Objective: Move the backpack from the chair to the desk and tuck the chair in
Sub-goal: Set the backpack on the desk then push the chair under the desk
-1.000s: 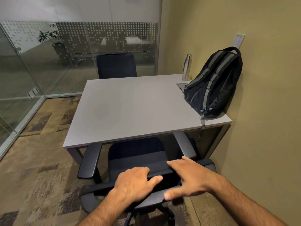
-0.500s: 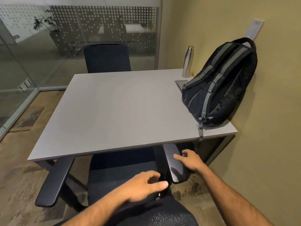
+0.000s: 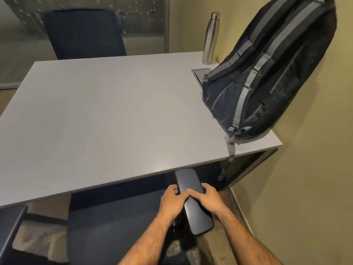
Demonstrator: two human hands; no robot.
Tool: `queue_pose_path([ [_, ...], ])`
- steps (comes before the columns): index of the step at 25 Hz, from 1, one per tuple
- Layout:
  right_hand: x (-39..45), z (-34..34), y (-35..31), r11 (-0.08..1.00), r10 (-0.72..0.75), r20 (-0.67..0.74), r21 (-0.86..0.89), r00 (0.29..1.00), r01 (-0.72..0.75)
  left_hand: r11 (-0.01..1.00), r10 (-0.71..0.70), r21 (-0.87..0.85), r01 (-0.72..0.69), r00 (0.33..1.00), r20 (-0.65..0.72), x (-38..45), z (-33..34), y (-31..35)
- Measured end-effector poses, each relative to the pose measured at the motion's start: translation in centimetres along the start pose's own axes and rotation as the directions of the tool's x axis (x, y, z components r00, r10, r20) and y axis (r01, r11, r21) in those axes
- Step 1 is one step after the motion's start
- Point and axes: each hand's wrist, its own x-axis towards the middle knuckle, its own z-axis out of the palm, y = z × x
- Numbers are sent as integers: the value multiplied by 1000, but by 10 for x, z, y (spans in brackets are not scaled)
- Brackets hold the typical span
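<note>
The black backpack with grey straps stands on the right side of the grey desk, leaning against the yellow wall. The dark office chair sits below the desk's front edge, its seat partly under the top. My left hand and my right hand both grip the chair's right armrest from either side. The chair's left armrest shows at the lower left.
A steel water bottle stands at the desk's far right corner beside a recessed cable hatch. A second dark chair faces me across the desk. The yellow wall is close on the right; glass partitions stand behind.
Both hands have left the chair's back and closed around its right armrest. My view has moved forward and down, and the chair sits farther under the desk.
</note>
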Motion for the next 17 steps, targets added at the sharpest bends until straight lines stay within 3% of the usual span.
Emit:
queue_pose_path([
  [7,19,1,6,932,-22,173,361,985,-43,945,-48,-322,61,998,48,43,18,-13],
  [11,21,-2,4,918,-19,232,390,973,-75,900,-84,-423,100,995,57,57,27,-32],
  [17,28,2,7,923,14,251,370,968,-109,924,-67,-379,53,997,-23,65,33,-42],
])
